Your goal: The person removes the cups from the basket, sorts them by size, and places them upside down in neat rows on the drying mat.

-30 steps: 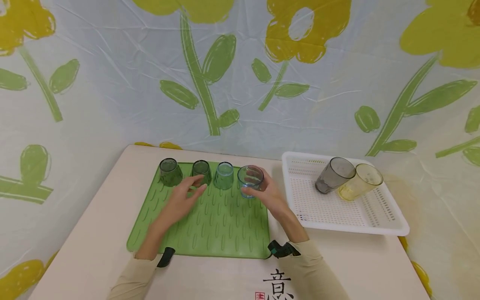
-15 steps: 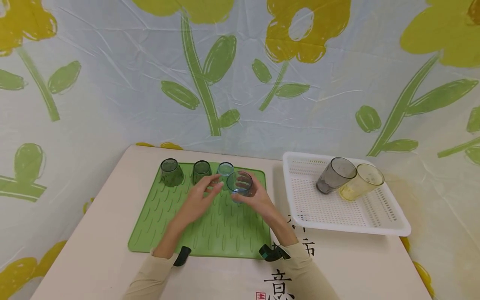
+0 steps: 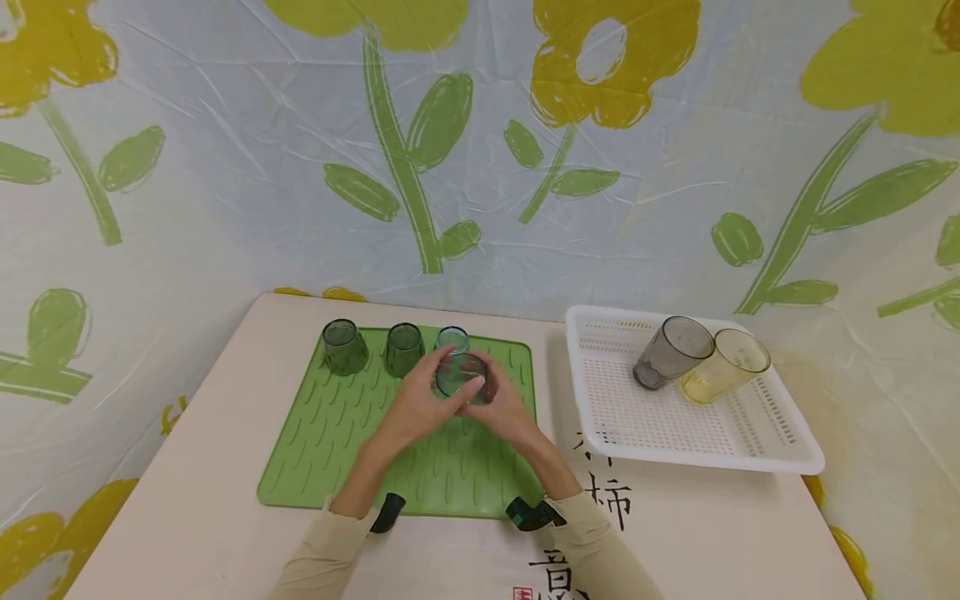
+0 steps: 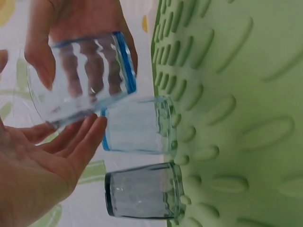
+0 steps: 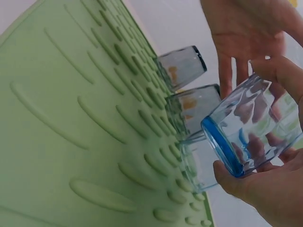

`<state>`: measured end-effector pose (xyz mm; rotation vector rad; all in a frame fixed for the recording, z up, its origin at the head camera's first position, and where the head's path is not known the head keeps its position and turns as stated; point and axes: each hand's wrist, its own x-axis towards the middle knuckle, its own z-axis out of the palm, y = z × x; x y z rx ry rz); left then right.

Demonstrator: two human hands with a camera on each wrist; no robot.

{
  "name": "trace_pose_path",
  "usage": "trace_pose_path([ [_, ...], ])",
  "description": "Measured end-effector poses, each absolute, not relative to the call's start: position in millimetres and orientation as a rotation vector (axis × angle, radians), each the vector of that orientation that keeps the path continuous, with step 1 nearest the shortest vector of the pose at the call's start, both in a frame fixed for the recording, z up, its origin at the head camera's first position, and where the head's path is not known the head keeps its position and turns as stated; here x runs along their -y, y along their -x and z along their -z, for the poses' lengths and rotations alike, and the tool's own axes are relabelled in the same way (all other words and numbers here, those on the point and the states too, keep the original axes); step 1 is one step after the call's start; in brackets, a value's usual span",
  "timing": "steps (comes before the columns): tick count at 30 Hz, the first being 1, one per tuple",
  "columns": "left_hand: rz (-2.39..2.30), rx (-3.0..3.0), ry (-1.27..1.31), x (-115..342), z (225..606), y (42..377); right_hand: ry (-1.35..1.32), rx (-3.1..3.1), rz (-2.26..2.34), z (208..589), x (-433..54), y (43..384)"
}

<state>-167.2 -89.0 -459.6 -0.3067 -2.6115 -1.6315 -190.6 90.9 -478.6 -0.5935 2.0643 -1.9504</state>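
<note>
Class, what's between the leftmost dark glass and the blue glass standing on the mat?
A second dark glass, on the green mat, in the head view.

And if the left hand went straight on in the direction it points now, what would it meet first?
Most likely the blue-bottomed glass that the right hand holds: in the left wrist view, the left hand points towards it. Depth is unclear there, so the two may be touching.

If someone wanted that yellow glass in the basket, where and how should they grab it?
Grip the yellow glass around its upper body, just below the rim, probably from the near right. It tilts with its mouth raised rightward, so that end looks clear of the floor of the white basket, while the smoky grey glass crowds its left.
</note>
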Motion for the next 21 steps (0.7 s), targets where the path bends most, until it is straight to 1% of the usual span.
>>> trace_pose_path([
  [11,1.493,2.642,0.299,81.8,457.8,165.7,0.610,-2.156,1.820,480.7,-87.3,185.8],
  [17,1.553,2.574,0.315,82.1,456.5,164.3,0.616,-2.068,1.844,482.3,-89.5,185.5],
  [21,1.629,2.523,0.331,83.9,454.2,162.7,0.574,-2.019,1.806,484.7,-94.9,185.7],
])
